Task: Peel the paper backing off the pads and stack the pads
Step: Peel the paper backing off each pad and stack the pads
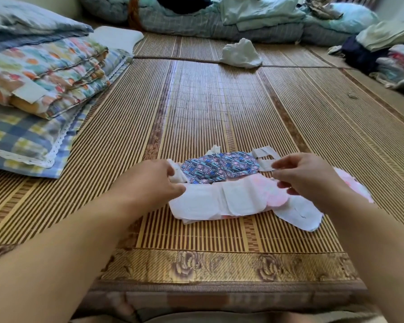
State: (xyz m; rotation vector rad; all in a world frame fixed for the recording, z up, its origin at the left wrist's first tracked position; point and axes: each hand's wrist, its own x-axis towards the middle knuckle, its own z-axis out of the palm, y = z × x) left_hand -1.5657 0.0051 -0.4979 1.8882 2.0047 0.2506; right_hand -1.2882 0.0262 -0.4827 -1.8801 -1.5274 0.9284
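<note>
On the mat (196,108), the left hand (156,180) pinches the pad's (219,199) left end, the right hand (306,176) pinches its paper tab (265,160) beside the patterned backing (219,169).

Mat (196,108) under my work: woven bamboo slats, ribbed, faint sheen, with a woven floral cloth border along the near edge. White pads (219,201): soft, matt, fibrous, lightly creased, with embossed seams. Printed backing (219,169): thin paper, blue-and-pink pattern, smooth, slightly glossy. Pink sheet (275,194) by my right hand (313,178): thin, matt, pale. Left hand (154,180): fingers on soft white wadding. Folded quilts (47,73) at left: printed cotton, matt, stitched ridges. Checked pillow (21,136): woven cloth with lace trim. Crumpled white piece (240,53) farther off: material unclear.
</note>
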